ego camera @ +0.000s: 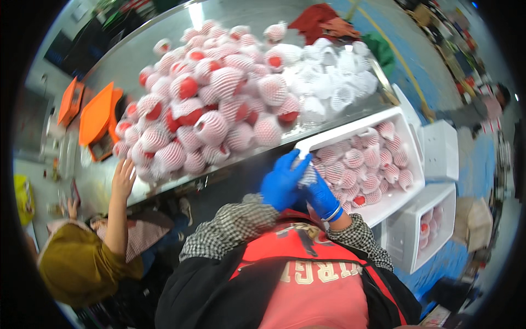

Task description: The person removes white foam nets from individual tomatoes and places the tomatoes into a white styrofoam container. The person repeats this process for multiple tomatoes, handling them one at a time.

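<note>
My left hand [283,181], in a blue glove, is close against my right hand [322,197], gloved alike, in front of my waist. Between them a white foam net sleeve [308,177] is gripped; whether it holds a fruit is hidden by my fingers. Both hands are by the near left corner of a white foam box [349,140], which contains many red fruits in foam nets [370,164]. Beyond my hands, a metal table [144,189] bears a large heap of netted red fruits [222,86]. Loose white foam nets [328,78] lie to its right.
Another person [82,263] stands at the left, one hand [123,179] by the heap. Orange baskets [98,115] are on the table's left. More foam boxes [439,150], one with netted fruits [429,228], and a cardboard box [472,224] stand right. Red cloth [314,22] lies at the back.
</note>
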Available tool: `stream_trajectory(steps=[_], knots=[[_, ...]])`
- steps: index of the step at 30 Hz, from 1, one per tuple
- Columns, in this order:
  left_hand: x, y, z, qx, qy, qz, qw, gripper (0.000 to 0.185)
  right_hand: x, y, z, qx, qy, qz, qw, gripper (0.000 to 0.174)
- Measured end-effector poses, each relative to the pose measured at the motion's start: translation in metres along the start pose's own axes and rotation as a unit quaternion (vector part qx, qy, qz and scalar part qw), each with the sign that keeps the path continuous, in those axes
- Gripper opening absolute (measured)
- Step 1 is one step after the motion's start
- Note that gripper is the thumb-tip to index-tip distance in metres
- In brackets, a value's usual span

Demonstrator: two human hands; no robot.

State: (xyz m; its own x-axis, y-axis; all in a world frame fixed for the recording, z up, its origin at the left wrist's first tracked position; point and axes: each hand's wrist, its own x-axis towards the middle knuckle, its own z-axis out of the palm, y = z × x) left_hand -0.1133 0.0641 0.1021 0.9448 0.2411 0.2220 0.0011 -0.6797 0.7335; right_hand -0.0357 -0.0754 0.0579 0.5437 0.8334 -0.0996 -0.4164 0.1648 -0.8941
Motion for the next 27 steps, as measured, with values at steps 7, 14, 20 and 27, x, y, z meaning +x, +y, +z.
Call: stream_trajectory(steps=[7,14,20,27], knots=[[0.007,-0.058,-0.077,0.125,0.229,0.019,0.965,0.059,-0.068,-0.034,-0.099,-0.112,0.138,0.106,0.978,0.039],[-0.030,-0.241,-0.301,0.437,0.359,-0.185,0.803,0.052,-0.188,-0.031,-0.218,-0.358,0.447,0.086,0.815,0.028],[0.004,-0.378,-0.371,0.395,0.284,-0.341,0.805,0.050,-0.197,-0.073,-0.279,-0.578,0.480,-0.068,0.656,0.031],[0.014,-0.315,-0.379,0.298,0.389,-0.414,0.767,0.054,-0.127,-0.086,-0.318,-0.674,0.404,0.144,0.601,0.042]])
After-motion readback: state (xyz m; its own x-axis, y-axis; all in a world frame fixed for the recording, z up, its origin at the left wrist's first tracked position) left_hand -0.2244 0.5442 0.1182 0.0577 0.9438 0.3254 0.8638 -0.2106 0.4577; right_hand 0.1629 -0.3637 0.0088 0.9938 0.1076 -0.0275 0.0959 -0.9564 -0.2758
